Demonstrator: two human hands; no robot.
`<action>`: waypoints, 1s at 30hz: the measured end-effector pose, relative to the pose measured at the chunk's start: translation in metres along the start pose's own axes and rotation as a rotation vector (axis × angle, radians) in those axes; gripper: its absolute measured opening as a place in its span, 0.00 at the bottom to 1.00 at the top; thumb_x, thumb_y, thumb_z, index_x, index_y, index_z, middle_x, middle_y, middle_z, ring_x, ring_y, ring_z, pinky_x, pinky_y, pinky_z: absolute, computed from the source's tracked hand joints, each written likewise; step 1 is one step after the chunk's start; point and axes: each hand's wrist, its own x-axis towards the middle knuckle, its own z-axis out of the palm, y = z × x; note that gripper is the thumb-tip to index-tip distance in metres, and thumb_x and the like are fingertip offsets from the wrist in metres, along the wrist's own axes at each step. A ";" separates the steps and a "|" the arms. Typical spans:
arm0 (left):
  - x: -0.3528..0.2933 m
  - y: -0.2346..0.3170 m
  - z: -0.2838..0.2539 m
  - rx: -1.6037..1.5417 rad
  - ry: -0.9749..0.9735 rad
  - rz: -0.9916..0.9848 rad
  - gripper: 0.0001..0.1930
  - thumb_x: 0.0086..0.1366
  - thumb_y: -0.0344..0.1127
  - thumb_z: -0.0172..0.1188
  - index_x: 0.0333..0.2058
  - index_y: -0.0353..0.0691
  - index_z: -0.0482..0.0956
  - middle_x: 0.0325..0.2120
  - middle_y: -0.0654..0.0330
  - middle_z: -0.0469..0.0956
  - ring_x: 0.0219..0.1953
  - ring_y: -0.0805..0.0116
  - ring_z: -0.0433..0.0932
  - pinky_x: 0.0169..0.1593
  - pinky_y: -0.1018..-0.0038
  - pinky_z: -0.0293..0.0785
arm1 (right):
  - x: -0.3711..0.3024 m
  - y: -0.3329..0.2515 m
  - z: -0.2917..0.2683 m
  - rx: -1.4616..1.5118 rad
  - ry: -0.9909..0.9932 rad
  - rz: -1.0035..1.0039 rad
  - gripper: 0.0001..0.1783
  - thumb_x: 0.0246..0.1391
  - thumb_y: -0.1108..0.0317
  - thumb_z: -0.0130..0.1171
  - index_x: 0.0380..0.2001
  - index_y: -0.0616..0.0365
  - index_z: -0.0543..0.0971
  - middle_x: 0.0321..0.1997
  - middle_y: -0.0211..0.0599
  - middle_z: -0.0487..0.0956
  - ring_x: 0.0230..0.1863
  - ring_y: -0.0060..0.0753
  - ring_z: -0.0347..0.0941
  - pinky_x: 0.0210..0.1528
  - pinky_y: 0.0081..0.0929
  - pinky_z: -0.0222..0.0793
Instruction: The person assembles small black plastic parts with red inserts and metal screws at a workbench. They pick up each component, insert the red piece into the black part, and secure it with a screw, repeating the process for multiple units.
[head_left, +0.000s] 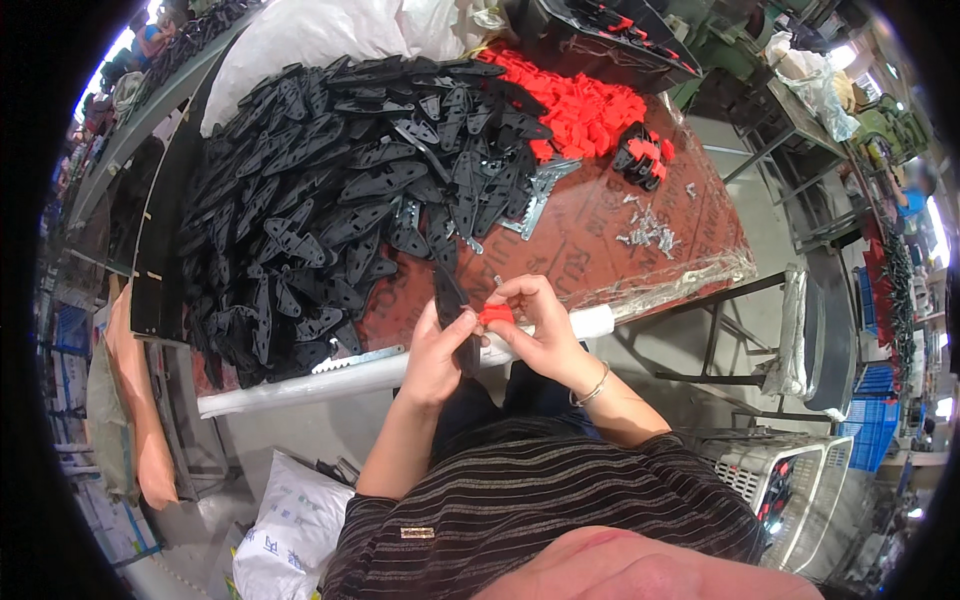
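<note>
Just above the table's near edge, my left hand (pixel 436 358) grips a long black plastic part (pixel 449 292), pointed at its upper end. Pinched in the fingers of my right hand (pixel 548 338) is a small red plastic piece (pixel 496 314), held against the side of the black part. A small pale bit shows at the right fingertips, too small to name. Similar black parts (pixel 350 185) lie heaped on the left of the table. Red pieces (pixel 585 110) form a pile at the far side, and small metal pins (pixel 650 232) are scattered at the right.
Toothed metal strips (pixel 543 192) lie by the black heap. Behind are a white sack (pixel 310 45) and a black bin (pixel 610 45). White wrapping (pixel 285 393) covers the near table edge. A white crate (pixel 745 468) stands at right, a filled bag (pixel 290 525) at lower left.
</note>
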 end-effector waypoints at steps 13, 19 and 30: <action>-0.004 -0.002 0.017 0.147 0.009 0.291 0.11 0.62 0.24 0.54 0.42 0.37 0.65 0.33 0.62 0.72 0.34 0.76 0.72 0.41 0.77 0.72 | -0.007 -0.001 0.004 0.306 0.057 0.114 0.19 0.53 0.80 0.55 0.46 0.60 0.63 0.41 0.34 0.71 0.41 0.24 0.71 0.45 0.23 0.70; -0.009 -0.004 0.019 -0.113 0.001 0.139 0.09 0.63 0.26 0.54 0.40 0.38 0.66 0.33 0.60 0.73 0.33 0.73 0.74 0.39 0.73 0.73 | -0.008 -0.006 0.004 0.422 0.058 0.119 0.18 0.53 0.80 0.55 0.45 0.61 0.64 0.41 0.35 0.70 0.38 0.24 0.73 0.41 0.21 0.72; -0.007 -0.004 0.022 -0.016 0.033 0.191 0.09 0.62 0.24 0.54 0.40 0.38 0.65 0.33 0.61 0.72 0.33 0.74 0.72 0.38 0.76 0.71 | -0.003 -0.014 -0.003 -0.096 0.052 -0.083 0.15 0.47 0.82 0.59 0.39 0.63 0.69 0.37 0.39 0.71 0.37 0.29 0.73 0.37 0.21 0.72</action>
